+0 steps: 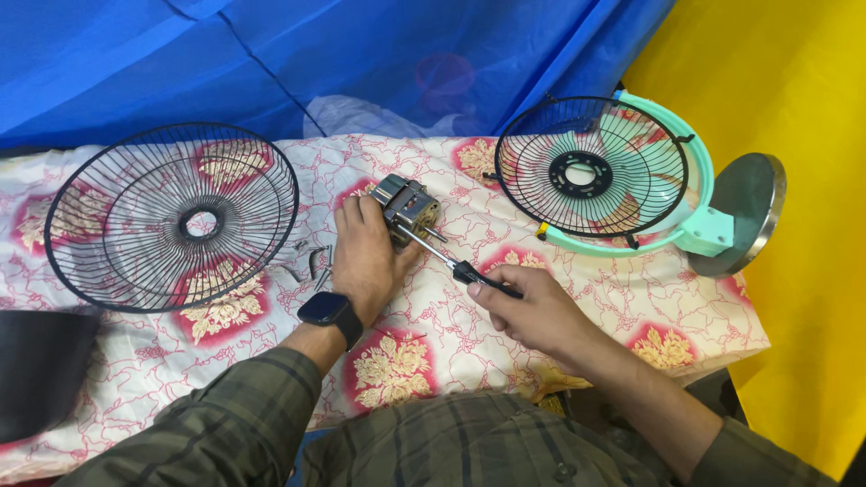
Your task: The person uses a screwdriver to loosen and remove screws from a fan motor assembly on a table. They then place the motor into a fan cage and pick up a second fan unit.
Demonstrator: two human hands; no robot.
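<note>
A small metal fan motor (pixel 408 207) lies on the floral cloth near the middle. My left hand (pixel 363 257), with a dark watch on its wrist, grips the motor from the left side. My right hand (pixel 532 311) holds a screwdriver (pixel 456 266) by its black handle. The shaft slants up and left, and its tip meets the motor's lower right side. Several small screws (pixel 311 261) lie on the cloth just left of my left hand.
A black wire fan guard (pixel 171 216) lies flat on the left. A second guard (pixel 591 167) sits in a mint-green fan frame (pixel 699 221) on a round metal base (pixel 744 212) at the right. A dark object (pixel 41 370) sits at the left edge. Blue tarp behind, yellow sheet right.
</note>
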